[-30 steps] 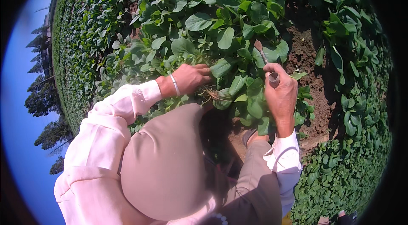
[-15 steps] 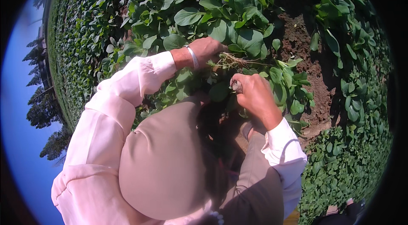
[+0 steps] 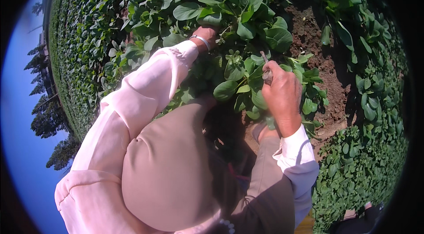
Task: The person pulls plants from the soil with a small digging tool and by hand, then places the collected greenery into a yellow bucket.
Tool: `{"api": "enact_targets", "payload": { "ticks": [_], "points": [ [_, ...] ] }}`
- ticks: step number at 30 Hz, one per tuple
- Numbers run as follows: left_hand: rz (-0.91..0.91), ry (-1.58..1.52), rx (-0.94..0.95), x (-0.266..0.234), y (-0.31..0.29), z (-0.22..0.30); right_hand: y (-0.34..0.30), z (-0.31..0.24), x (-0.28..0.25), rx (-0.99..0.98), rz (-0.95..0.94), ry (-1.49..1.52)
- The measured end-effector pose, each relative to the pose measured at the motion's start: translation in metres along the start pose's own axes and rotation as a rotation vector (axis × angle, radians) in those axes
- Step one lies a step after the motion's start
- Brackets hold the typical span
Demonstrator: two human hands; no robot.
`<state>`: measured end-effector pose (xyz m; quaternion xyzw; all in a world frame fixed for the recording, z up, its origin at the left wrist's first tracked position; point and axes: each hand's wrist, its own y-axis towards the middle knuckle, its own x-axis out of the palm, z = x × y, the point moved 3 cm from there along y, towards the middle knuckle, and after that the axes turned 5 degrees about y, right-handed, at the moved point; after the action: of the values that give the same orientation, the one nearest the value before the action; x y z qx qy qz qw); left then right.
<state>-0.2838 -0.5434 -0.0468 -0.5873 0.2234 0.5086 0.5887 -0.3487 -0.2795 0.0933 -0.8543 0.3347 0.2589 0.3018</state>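
Observation:
My right hand (image 3: 285,95) is closed around a small hand tool (image 3: 267,76) with a thick, rounded, brownish-grey handle. A thin dark shank sticks out past the hand toward the leaves; its working end is not clear. My left hand (image 3: 207,36), below a silver bracelet, reaches in under the broad leaves of a leafy green plant (image 3: 247,6). Leaves and shade hide its fingers, so what they touch cannot be made out. Between and below the two hands stands another leafy green plant (image 3: 245,77) with rounded leaves.
My bent knee (image 3: 170,163) in brown trousers rises close below the left forearm. Bare reddish soil (image 3: 309,35) runs between the plant rows on the right. Dense low greenery (image 3: 353,176) spreads at the lower right. Trees (image 3: 46,110) stand at the far left.
My left hand has moved forward and left under the leaves, and the rooty stems beside it no longer show. My right hand has shifted right with the tool and turned more upright.

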Motion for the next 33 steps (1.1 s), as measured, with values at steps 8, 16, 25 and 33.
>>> {"api": "enact_targets", "payload": {
  "ticks": [8,16,25,33],
  "points": [
    [-0.155,0.157,0.028,0.008,0.011,0.003,0.002,-0.002,0.006,-0.032,-0.006,0.068],
    [-0.207,0.054,0.131,-0.004,0.007,0.0,0.001,-0.001,0.01,-0.047,-0.07,0.108],
    [-0.162,-0.061,-0.043,-0.03,-0.016,0.028,-0.01,0.008,0.0,-0.044,-0.124,-0.014],
    [-0.071,-0.007,0.08,0.042,-0.003,-0.025,-0.009,0.0,-0.005,-0.095,-0.121,-0.043]
  ]
}}
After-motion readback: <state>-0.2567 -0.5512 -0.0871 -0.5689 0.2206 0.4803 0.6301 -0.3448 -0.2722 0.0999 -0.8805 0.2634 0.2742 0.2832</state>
